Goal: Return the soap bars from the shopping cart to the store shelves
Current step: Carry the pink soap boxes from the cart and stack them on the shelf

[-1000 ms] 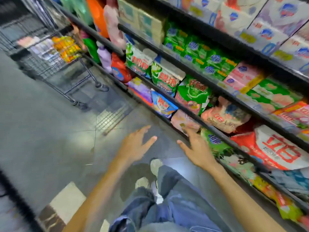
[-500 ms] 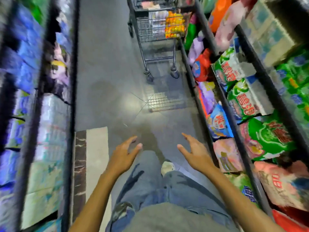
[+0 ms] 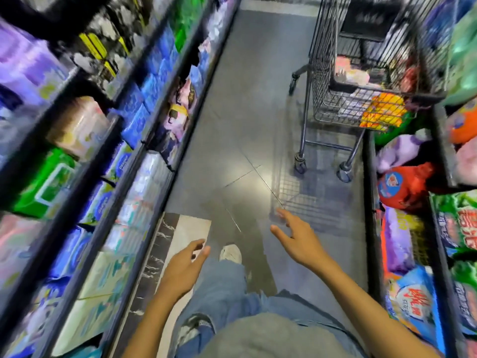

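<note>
Walking toward the shopping cart (image 3: 361,81), both the left hand (image 3: 184,271) and right hand (image 3: 296,241) loosely spread, holding nothing. Soap bars (image 3: 380,112) sit in the basket ahead of the right hand; best close in first, then lift one pack squarely.

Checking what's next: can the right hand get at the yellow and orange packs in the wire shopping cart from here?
Probably not yet. The right hand, open and empty, hangs over bare floor, well short of the wire shopping cart up the aisle. Nothing blocks the way to the yellow and orange packs; a few steps forward should do it.
</note>
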Demonstrator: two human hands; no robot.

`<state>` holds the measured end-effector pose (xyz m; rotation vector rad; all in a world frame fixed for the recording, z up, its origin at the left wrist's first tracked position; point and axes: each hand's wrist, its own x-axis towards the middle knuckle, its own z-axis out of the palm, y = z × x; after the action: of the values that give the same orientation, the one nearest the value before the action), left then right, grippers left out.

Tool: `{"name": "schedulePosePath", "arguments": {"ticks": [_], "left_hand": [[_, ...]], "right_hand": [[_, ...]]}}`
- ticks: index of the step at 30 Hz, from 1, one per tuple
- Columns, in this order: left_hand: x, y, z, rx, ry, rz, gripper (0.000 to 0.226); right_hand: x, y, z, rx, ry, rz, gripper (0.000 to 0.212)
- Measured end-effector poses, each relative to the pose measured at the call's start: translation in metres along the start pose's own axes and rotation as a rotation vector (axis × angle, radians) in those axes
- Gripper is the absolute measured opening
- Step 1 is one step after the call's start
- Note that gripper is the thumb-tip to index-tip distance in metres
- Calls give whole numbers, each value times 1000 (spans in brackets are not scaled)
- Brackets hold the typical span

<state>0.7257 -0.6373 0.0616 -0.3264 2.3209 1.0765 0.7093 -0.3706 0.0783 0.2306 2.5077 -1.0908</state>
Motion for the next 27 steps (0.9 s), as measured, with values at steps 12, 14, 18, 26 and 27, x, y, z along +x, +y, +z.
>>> {"name": "schedulePosePath", "arguments": {"ticks": [12,14,18,26,27], "left_hand": [[220,167,-66,155,-147,221,41],[263,199,-66,180,-162,260,44],[334,255,-78,161,-166,256,45],[425,316,-124,-44,6,96,36],[438,320,-129,-55,15,85,36]], "right_hand": [[145,-22,-60,198,189,220,51],[182,-16,-75,242,221,244,49],[277,-24,-124,257,219,246,48],[442,-83,-218,234,163,65,42],[460,-88,-224,235,165,62,41]]}}
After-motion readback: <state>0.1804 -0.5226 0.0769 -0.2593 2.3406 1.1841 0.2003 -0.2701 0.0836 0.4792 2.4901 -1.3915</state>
